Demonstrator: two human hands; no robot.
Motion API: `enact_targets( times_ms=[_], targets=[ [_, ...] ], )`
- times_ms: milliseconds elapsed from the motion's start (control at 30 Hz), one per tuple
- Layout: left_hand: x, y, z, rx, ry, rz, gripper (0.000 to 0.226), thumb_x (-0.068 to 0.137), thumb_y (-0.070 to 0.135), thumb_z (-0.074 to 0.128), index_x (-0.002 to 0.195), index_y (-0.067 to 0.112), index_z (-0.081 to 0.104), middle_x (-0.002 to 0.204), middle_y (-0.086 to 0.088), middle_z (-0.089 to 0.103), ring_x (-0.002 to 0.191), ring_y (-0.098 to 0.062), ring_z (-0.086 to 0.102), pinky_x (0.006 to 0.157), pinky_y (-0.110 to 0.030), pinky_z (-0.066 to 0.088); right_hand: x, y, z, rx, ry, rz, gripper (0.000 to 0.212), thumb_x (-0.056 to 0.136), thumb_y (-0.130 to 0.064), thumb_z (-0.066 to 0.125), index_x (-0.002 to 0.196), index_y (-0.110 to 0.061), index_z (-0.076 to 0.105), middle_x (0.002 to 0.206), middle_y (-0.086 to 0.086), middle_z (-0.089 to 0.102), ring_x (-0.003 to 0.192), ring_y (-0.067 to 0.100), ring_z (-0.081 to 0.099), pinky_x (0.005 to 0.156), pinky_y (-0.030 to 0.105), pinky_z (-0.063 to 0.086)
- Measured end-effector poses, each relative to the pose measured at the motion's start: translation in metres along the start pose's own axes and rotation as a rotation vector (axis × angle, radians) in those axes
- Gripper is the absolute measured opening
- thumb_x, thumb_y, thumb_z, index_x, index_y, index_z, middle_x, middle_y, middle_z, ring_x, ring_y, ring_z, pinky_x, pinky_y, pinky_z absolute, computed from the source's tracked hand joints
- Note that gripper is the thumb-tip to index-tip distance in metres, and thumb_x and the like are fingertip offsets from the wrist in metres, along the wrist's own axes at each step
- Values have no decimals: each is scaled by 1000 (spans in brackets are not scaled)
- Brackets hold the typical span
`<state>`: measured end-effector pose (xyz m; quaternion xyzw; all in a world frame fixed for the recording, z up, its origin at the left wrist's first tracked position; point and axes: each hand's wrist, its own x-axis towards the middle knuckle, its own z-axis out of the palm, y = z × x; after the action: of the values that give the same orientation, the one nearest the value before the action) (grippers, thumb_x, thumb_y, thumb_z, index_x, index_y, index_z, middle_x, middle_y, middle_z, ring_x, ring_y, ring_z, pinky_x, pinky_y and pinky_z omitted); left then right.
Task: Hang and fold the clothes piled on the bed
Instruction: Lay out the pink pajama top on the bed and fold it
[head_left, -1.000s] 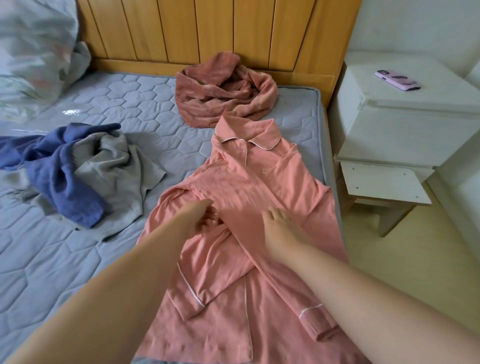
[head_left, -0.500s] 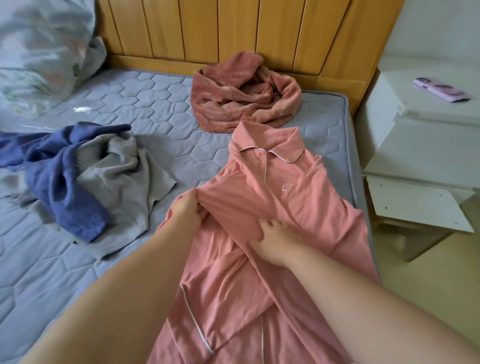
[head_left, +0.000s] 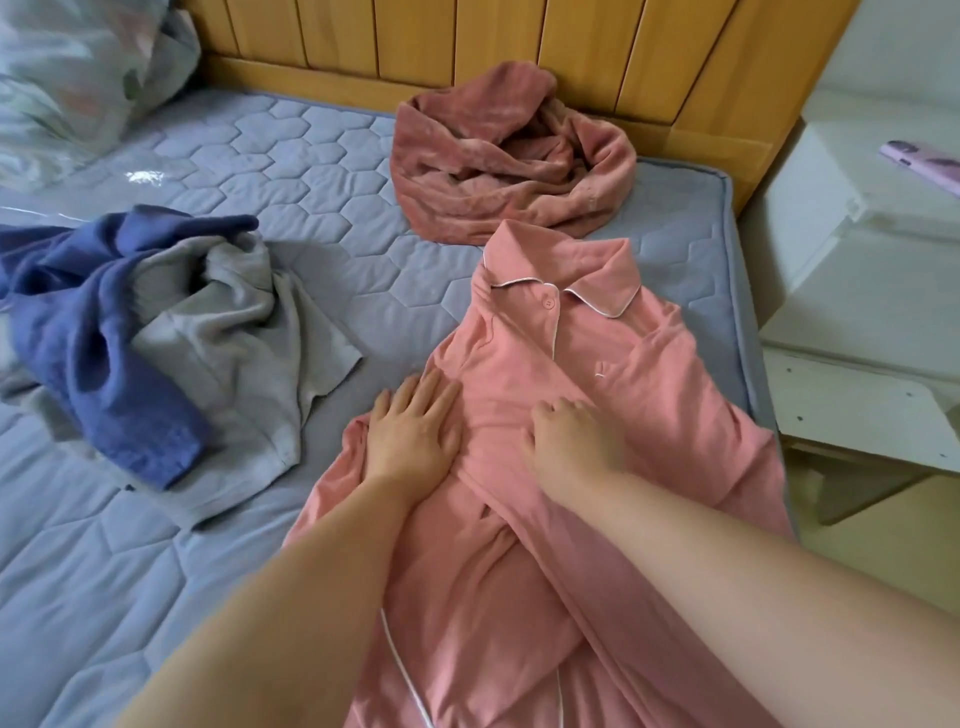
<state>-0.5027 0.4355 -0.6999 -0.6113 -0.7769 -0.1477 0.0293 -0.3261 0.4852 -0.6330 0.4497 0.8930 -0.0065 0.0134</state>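
Smoothing step: both hands press the pink pyjama shirt (head_left: 597, 415) flat on the bed (head_left: 130, 571), apparently setting the left-side fold before the next one.
Landmark: the shirt's white-piped collar (head_left: 558, 283); all places below are told from it.
Left hand (head_left: 413, 434): lies nearer the camera than the collar and to its left, palm down on the folded-in edge, fingers (head_left: 436, 389) straight and slightly spread, gripping nothing.
Right hand (head_left: 571, 441): nearer than the collar, about below it on the shirt's middle; it is blurred, fingers look loosely bent with tips on the cloth, and whether they pinch a crease I cannot tell.
Shirt position: front up, buttoned at the neck, running from the collar toward the camera, close to the bed's right edge.
Doing it well: my judgement is that the palms should sweep outward from the middle so that wrinkles leave by the edges, keeping the folded edge parallel to the button placket; thin cloth like this will drag and bunch if pushed hard.
Risk: the right side hangs near the mattress edge and could slip off when pulled.
Blue and grey clothes (head_left: 145, 343): heaped well left of the collar, untouched.
Dusty pink fleece (head_left: 498, 166): crumpled just beyond the collar, against the wooden headboard (head_left: 519, 41).
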Motion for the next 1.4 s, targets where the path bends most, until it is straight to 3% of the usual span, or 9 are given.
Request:
enact_targets(
  times_ms=[267, 467, 600, 800, 933, 1033, 1233, 1300, 1400],
  targets=[
    [9, -3, 10, -47, -29, -203, 72, 77, 36, 21, 142, 17, 43, 150, -10, 37, 141, -28, 29, 115, -51, 15, 100, -7, -8, 62, 343, -44, 19, 69, -13, 73, 77, -2, 60, 79, 19, 61, 78, 38, 60, 63, 42, 49],
    [13, -4, 12, -81, -34, -212, 78, 74, 39, 14, 146, 21, 36, 155, -8, 29, 144, -26, 21, 117, -46, 6, 161, -22, -14, -66, 268, -17, 49, 92, -33, 50, 135, -10, 43, 127, 8, 50, 119, 28, 46, 88, 40, 41],
    [12, -5, 13, -71, -24, -209, 75, 75, 37, 19, 144, 18, 40, 152, -10, 34, 142, -28, 27, 116, -49, 12, 187, -33, -7, -110, 203, 10, 35, 95, -11, 44, 130, -10, 48, 128, 9, 51, 118, 28, 48, 86, 38, 42],
    [12, -3, 14, -72, 4, -198, 71, 76, 34, 24, 141, 14, 45, 147, -13, 42, 138, -31, 34, 114, -52, 20, 203, -21, -21, 841, 90, 466, 37, 95, -29, 49, 125, -7, 57, 117, 9, 60, 112, 27, 55, 76, 28, 34],
    [12, -2, 13, -75, 24, -194, 70, 76, 32, 26, 141, 14, 45, 145, -14, 44, 137, -31, 36, 113, -52, 23, 205, -1, -12, 1337, 8, 746, 29, 95, -15, 47, 121, -3, 53, 90, 1, 51, 79, 18, 51, 71, 24, 43],
    [12, -2, 13, -76, 32, -196, 68, 76, 31, 28, 139, 13, 48, 143, -14, 46, 135, -32, 39, 112, -53, 25, 204, -3, -11, 1280, -67, 798, 16, 95, -22, 53, 99, -6, 51, 87, 0, 55, 70, 13, 52, 60, 13, 46],
    [13, -3, 14, -73, 40, -190, 66, 76, 30, 30, 136, 12, 51, 141, -15, 49, 133, -33, 43, 110, -53, 29, 224, -13, -24, 984, -145, 562, 56, 89, -35, 61, 135, -8, 45, 139, 10, 49, 124, 26, 51, 105, 37, 42],
    [13, -4, 15, -72, 44, -191, 66, 76, 29, 32, 137, 13, 50, 140, -14, 49, 132, -33, 43, 110, -53, 29, 229, -7, -28, 837, -64, 648, 68, 93, -39, 55, 145, -4, 29, 147, 13, 38, 134, 27, 40, 111, 36, 31],
    [13, -4, 16, -80, 44, -198, 67, 76, 31, 29, 138, 14, 49, 142, -14, 48, 134, -32, 41, 111, -52, 27, 227, 3, -22, 677, 195, 617, 66, 85, -45, 54, 136, -6, 45, 141, 14, 47, 131, 29, 43, 110, 37, 31]
  ],
)
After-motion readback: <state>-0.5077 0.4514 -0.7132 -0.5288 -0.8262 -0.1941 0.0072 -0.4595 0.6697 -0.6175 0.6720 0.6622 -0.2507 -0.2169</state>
